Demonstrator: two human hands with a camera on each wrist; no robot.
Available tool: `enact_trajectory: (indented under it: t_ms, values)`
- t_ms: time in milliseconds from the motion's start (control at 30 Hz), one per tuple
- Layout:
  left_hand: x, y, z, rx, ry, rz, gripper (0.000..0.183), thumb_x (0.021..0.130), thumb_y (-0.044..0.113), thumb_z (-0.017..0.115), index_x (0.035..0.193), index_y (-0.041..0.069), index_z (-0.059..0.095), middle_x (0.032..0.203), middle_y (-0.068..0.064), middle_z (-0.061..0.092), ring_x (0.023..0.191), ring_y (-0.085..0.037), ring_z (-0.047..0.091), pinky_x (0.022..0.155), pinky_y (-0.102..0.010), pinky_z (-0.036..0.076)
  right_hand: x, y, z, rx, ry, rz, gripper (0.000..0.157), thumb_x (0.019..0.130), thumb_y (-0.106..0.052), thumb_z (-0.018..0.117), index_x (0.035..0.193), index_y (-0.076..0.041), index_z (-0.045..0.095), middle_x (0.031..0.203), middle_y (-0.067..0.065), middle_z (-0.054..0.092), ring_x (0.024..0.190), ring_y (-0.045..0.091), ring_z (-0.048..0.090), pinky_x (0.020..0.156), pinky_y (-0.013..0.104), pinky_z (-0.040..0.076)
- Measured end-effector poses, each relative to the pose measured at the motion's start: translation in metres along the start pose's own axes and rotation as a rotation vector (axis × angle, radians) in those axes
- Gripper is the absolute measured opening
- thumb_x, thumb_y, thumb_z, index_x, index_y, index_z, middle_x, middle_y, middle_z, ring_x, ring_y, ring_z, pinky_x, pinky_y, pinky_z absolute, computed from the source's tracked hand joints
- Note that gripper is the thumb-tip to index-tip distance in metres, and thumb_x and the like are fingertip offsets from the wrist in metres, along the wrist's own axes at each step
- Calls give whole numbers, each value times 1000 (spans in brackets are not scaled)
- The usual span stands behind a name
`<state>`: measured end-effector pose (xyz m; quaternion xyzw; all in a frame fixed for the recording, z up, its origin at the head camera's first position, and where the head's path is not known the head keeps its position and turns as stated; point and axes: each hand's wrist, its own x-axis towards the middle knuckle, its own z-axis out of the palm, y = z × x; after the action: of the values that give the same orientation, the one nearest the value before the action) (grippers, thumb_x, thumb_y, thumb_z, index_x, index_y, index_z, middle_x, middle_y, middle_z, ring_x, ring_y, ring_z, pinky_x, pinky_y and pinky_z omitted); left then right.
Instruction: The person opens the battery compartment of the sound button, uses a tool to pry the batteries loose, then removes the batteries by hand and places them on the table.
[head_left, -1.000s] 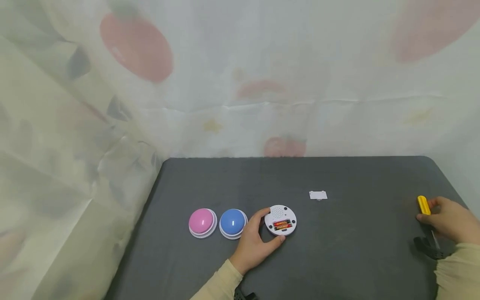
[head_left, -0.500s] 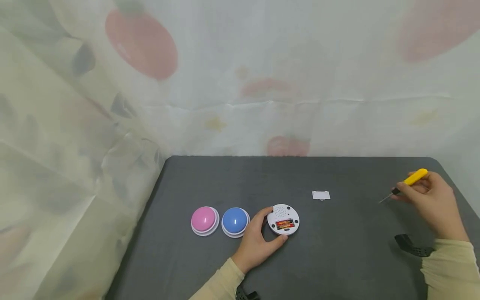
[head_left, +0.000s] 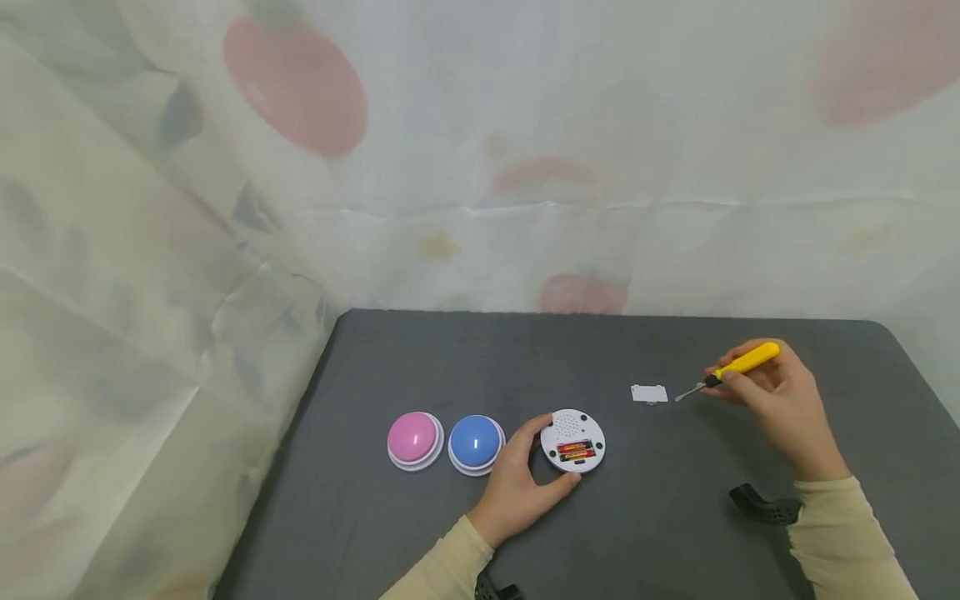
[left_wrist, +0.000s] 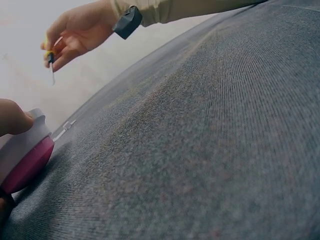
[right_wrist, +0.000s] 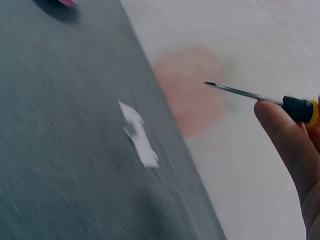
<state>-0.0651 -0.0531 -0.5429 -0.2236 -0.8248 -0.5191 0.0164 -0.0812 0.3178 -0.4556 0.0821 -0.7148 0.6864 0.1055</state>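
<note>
My left hand grips a round white push button by its rim, thumb on the near side and fingers on the far side. It lies upside down, with two red batteries showing in its uncovered compartment; the left wrist view shows its magenta dome underneath. Held in the air by my right hand is a screwdriver with a yellow handle, its thin shaft pointing left. Just left of its tip, a small white battery cover rests on the table.
A blue-domed button stands just left of my left hand, and a pink-domed one is farther left. The dark grey table ends at a patterned white curtain behind and on the left side.
My right hand has lifted the screwdriver from the table's right side and carried it left toward the white cover, turning its tip leftward. My left hand keeps its grip on the upside-down button.
</note>
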Motion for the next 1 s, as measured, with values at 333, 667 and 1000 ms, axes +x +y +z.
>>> enact_trajectory:
  t_ms: [333,667,1000]
  values:
    - [1,2,1,14,-10,-20,83,86,29,95,156,13,53,153,-2,61,143,-20,57,121,-45,44,-7,5,63,14,-149,-83,31,100,22,61,127,15,48,117,21,59,104,20,73,84,35,65]
    - [1,3,1,29,-12,-19,83,89,33,93,158,14,52,154,-2,61,143,-20,57,120,-46,45,-16,13,96,-43,-241,-74,31,99,20,65,125,13,49,113,26,59,102,27,76,83,41,66]
    - [1,4,1,41,-8,-16,83,87,31,95,157,12,53,154,-3,61,143,-20,57,120,-45,46,-21,20,99,-9,-231,-45,29,100,19,64,124,11,50,115,26,55,103,27,75,84,40,65]
